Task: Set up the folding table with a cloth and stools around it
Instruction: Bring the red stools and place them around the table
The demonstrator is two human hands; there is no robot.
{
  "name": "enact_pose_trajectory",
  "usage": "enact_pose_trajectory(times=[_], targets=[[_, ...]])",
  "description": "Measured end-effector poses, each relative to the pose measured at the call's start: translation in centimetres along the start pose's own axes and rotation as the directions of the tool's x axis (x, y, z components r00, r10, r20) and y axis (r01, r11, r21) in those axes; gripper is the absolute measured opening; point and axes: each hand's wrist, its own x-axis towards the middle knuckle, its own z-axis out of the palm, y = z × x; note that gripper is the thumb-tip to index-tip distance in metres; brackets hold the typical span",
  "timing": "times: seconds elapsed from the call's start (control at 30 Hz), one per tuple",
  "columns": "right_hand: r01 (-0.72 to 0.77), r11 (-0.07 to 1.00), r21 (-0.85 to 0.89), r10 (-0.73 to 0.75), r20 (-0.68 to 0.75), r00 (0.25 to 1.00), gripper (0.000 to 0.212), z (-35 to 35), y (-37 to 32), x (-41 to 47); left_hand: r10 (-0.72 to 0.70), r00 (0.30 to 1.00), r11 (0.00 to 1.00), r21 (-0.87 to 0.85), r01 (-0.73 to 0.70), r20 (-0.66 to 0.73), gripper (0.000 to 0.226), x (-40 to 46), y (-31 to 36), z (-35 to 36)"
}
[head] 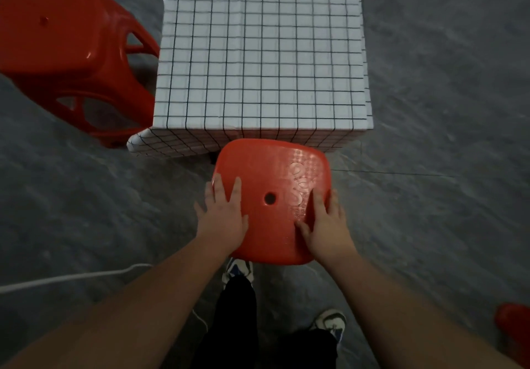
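A small table is covered by a white cloth (261,53) with a black grid pattern that hangs over its edges. A red plastic stool (272,179) with a round hole in its seat stands at the table's near side. My left hand (225,214) lies on the seat's left edge and my right hand (327,222) on its right edge, fingers spread and gripping the seat. Another red stool (66,53) stands at the table's left side, its legs touching the cloth's corner.
The floor (444,110) is grey concrete all around. A white cable (71,277) runs across the floor at the lower left. Part of a third red object (514,328) shows at the lower right edge. My shoes (329,322) are under the stool's near edge.
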Motion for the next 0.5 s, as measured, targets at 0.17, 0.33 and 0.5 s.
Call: enact_pose_trajectory(times=[0.17, 0.33, 0.5], targets=[[0.045, 0.998, -0.037, -0.051, -0.196, 0.979, 0.071, -9.0, 0.4, -7.3, 0.216, 0.967, 0.976, 0.021, -0.215, -0.139, 0.075, -5.4, 8.4, -7.6], [-0.018, 0.999, -0.034, 0.002, -0.423, 0.906, 0.07, -20.8, 4.3, -19.6, 0.542, 0.829, 0.84, 0.133, -0.526, -0.139, 0.068, -15.9, 21.2, -15.2], [-0.146, 0.986, 0.075, 0.16, -0.622, 0.766, 0.073, -30.6, 12.0, -32.6, 0.702, 0.709, 0.704, 0.21, -0.678, -0.063, 0.073, -27.1, 35.1, -19.7]])
